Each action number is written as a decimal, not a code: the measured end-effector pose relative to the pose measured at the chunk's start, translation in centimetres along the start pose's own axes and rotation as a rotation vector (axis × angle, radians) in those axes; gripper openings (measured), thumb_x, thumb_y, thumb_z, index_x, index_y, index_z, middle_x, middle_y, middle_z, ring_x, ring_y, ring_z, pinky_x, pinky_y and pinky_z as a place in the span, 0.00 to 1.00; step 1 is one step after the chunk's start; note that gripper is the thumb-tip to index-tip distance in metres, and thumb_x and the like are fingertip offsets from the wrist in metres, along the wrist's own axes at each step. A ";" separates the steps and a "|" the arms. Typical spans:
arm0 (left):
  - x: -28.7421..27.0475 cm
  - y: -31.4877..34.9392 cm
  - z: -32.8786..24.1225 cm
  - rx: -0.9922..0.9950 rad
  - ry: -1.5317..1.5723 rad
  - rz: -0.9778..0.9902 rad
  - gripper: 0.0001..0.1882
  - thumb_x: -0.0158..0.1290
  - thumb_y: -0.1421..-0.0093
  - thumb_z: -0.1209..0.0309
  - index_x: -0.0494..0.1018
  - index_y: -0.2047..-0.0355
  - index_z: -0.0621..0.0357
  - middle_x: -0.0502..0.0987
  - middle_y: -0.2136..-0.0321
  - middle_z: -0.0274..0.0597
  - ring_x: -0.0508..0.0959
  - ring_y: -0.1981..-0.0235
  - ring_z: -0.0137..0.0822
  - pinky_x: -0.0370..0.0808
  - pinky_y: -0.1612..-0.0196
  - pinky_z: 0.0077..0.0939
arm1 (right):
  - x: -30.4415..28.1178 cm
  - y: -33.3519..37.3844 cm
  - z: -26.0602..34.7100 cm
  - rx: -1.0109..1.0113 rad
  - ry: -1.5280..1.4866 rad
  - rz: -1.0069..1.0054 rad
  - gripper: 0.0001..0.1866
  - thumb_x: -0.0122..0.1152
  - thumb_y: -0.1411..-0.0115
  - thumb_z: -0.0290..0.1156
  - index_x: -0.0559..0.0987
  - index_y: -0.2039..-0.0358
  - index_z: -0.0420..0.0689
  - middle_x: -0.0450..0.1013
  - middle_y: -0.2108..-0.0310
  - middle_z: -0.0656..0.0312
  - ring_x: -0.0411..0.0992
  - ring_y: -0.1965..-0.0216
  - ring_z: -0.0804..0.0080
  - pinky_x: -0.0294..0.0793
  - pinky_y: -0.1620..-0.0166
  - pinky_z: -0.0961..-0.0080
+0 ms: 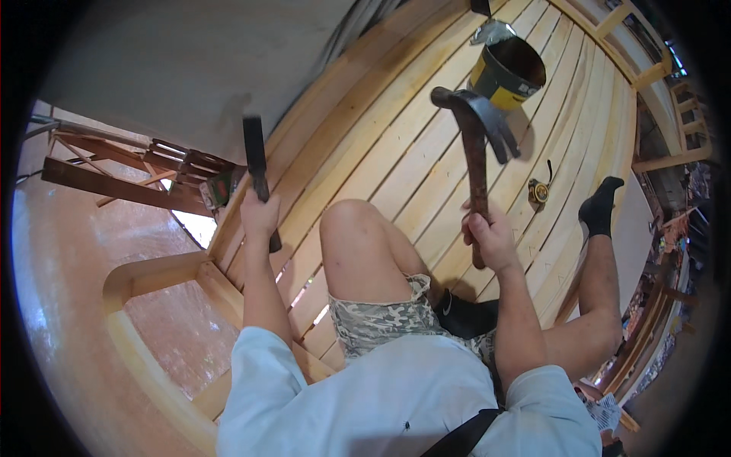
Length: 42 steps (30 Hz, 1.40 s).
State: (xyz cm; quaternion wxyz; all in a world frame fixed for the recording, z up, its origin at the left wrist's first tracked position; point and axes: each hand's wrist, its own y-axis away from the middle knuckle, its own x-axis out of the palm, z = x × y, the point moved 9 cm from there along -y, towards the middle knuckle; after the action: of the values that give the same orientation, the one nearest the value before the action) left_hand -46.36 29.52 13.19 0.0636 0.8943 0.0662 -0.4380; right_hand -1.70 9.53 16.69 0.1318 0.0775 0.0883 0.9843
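Note:
My left hand (260,215) is closed around a dark, flat-bladed chisel (255,148). Its wide blade points up beside a pale grey panel (190,53), and its lower end sticks out below my fist. In my right hand (491,238) is a claw hammer (474,145), gripped low on its brown, worn handle. The hammer is raised, its dark head at the top and the claw curving to the right. A gap separates the two tools, with my bent knee between my forearms.
I sit on a slatted wooden deck (396,152). A black and yellow bucket (499,80) stands beyond the hammer, with crumpled clear plastic (493,32) behind it. A tape measure (538,190) lies to the right. A curved wooden frame (129,335) surrounds an opening at left.

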 end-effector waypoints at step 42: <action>0.7 2.2 20.7 -1.248 -0.377 -0.535 0.36 0.31 0.33 0.44 0.74 0.43 0.57 0.44 0.28 0.57 0.44 0.28 0.62 0.44 0.34 0.71 | 8.9 -18.7 -10.2 0.182 0.857 -0.112 0.27 0.46 0.30 0.50 0.75 0.71 0.35 0.73 0.79 0.49 0.73 0.74 0.56 0.71 0.67 0.62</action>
State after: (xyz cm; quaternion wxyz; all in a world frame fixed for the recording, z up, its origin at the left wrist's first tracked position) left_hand -61.57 23.90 0.16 0.4651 0.5528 0.5105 -0.4663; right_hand -7.35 28.19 4.29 0.1291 -0.3314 0.2255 0.9070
